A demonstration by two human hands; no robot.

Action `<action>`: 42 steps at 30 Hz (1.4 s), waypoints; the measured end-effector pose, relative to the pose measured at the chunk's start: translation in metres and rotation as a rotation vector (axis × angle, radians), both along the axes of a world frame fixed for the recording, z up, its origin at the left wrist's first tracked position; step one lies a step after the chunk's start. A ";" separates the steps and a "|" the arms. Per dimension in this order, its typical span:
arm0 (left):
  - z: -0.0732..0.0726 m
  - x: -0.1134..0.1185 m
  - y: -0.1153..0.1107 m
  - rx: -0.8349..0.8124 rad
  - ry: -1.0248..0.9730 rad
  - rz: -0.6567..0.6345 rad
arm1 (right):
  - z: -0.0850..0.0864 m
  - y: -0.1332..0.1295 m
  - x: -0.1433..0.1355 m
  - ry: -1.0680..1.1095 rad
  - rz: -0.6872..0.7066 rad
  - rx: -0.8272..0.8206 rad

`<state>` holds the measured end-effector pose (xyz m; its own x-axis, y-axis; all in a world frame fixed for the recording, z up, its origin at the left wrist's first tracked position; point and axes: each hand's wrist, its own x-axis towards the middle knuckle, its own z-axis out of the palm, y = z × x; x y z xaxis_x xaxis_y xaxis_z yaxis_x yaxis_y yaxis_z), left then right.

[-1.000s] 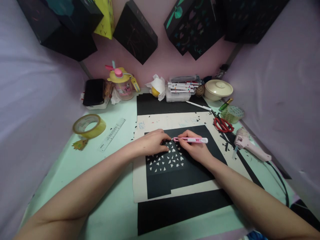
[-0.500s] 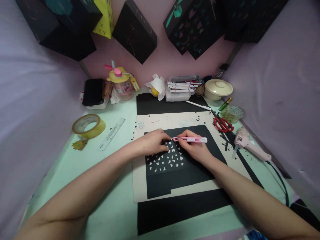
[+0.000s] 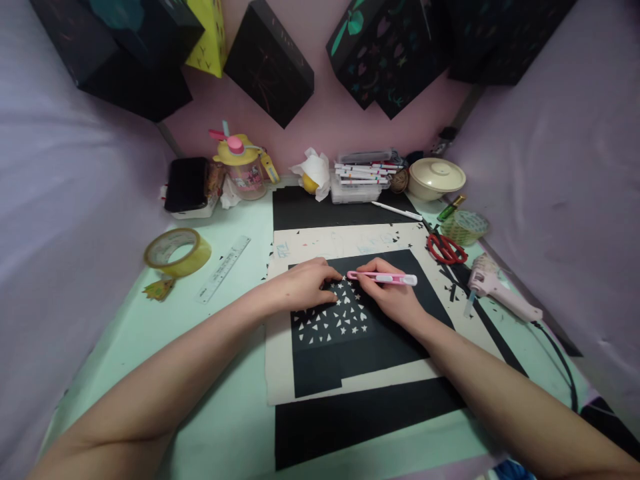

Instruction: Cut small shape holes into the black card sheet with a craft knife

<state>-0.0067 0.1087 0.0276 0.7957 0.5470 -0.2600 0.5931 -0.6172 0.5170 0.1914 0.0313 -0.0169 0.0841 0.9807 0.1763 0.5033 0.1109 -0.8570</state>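
On the pale green counter (image 3: 220, 360) — black paper (image 3: 395, 347), left hand (image 3: 307, 283) pressing, fingers apart; right hand (image 3: 393, 297) clamped round a pink cutter (image 3: 383, 278).

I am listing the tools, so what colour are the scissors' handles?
Red, best seen in the head view.

Soft, rather dim light casts faint shadows on the table (image 3: 225, 427), with wide-angle stretching towards the edges.
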 end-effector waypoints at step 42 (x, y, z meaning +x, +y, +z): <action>-0.002 0.000 0.001 0.011 -0.014 0.003 | 0.001 0.002 0.000 0.003 0.020 0.003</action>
